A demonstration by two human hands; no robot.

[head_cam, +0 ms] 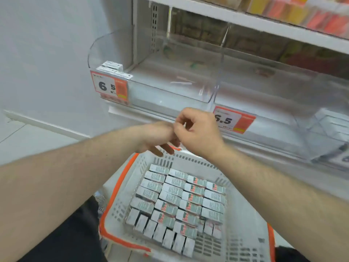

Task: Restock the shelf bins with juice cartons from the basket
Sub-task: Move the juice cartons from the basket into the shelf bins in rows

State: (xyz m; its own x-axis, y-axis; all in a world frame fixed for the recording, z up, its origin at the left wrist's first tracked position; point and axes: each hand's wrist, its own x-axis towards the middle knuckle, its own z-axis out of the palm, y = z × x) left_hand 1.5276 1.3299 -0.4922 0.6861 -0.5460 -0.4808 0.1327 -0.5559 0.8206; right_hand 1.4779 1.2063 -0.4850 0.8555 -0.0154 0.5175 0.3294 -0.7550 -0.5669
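Cartons (177, 203) are sitting packed in rows in the basket (120, 197), nearest the camera, filling most of its floor. They are looking small, boxy, stiff-sided and likely light; a pinch across the two flat faces should be working best, squeezing gently since carton walls can dent. Above the basket's far rim both hands are meeting: left hand (156, 137) with fingers loosely spread and pointing down, holding nothing visible; right hand (196, 129) curled, thumb and forefinger pinching at the left wrist, no carton in it. Beyond, the clear bin (151, 91) is sitting almost empty, a few cartons at its left corner.
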